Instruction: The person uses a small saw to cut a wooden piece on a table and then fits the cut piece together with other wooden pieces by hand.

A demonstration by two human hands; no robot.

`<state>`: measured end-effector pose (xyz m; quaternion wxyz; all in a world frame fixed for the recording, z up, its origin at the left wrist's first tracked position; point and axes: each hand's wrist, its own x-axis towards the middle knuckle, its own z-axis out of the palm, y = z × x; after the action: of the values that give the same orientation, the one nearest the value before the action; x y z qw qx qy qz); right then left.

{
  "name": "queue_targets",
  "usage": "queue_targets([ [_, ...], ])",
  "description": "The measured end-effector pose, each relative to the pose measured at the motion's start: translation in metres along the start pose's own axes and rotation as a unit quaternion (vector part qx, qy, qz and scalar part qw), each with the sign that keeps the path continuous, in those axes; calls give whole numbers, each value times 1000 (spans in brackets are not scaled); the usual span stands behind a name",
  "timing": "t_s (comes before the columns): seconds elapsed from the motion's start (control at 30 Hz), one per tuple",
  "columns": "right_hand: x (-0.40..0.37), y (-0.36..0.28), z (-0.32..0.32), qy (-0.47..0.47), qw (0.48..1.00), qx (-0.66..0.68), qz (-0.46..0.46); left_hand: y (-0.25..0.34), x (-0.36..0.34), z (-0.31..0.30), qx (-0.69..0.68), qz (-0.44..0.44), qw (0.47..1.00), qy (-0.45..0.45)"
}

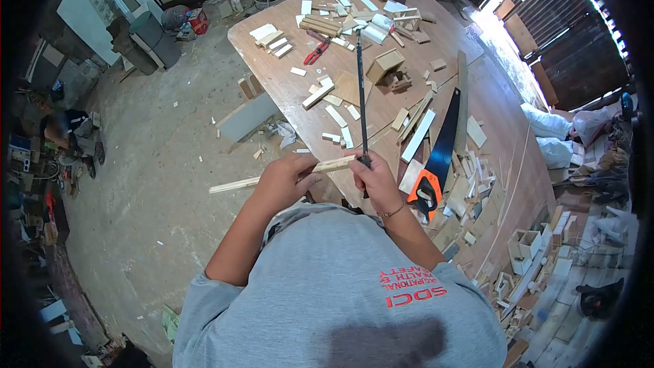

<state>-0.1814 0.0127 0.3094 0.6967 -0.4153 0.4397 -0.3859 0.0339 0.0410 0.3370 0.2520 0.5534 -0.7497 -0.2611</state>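
Note:
My left hand (286, 178) is closed around a thin pale wood strip (234, 185), which sticks out past it to the left and runs across toward my right hand. My right hand (373, 178) grips the near end of a long thin black tool (362, 95), which looks like a hacksaw seen edge-on. The tool points away over the table (272, 61). The strip's right end meets the right hand's fingers beside the tool; the exact contact is hidden. To the right of that hand lies a handsaw (446, 143) with an orange and black handle.
Wood offcuts (335, 117), a small wooden box (385, 65) and red-handled pliers (317, 51) lie on the table. More scraps (470, 191) crowd its right side. A grey board (246, 117) leans at the left edge. Another person (71, 136) sits at far left.

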Motion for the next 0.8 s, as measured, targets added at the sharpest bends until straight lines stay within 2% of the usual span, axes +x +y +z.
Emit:
queue_targets([
  [0.07, 0, 6, -5, 16, 1000, -9, 16, -22, -3, 22, -129, -47, 990, -34],
  [0.1, 1, 10, -8, 33, 999, -24, 17, -32, -4, 33, -130, -49, 990, -35],
  [0.17, 0, 19, -17, 48, 994, -94, 16, -54, -5, 55, -220, -135, 960, -103],
  [0.2, 0, 29, -22, 47, 994, -96, 21, -67, -7, 69, -224, -139, 959, -103],
  [0.27, -1, 51, -33, 29, 967, -248, -60, -90, -7, 96, -286, -208, 929, -111],
  [0.4, -7, 83, -44, -5, 947, -315, -66, -120, -1, 131, -243, -240, 927, -154],
  [0.5, -10, 86, -45, -43, 941, -336, -15, -149, 2, 168, -166, -259, 937, -169],
  [0.57, -10, 83, -46, -59, 919, -381, 80, -171, -1, 198, -166, -274, 930, -182],
  [0.63, -9, 91, -55, -76, 899, -430, 49, -173, -1, 207, -165, -288, 924, -190],
  [0.67, -8, 96, -59, -92, 876, -473, 16, -174, -3, 210, -194, -332, 901, -202],
  [0.7, -9, 100, -61, -94, 875, -474, 16, -175, -5, 213, -222, -375, 874, -214],
  [0.8, -11, 106, -66, -92, 855, -510, -1, -178, -9, 219, -262, -386, 862, -200],
])
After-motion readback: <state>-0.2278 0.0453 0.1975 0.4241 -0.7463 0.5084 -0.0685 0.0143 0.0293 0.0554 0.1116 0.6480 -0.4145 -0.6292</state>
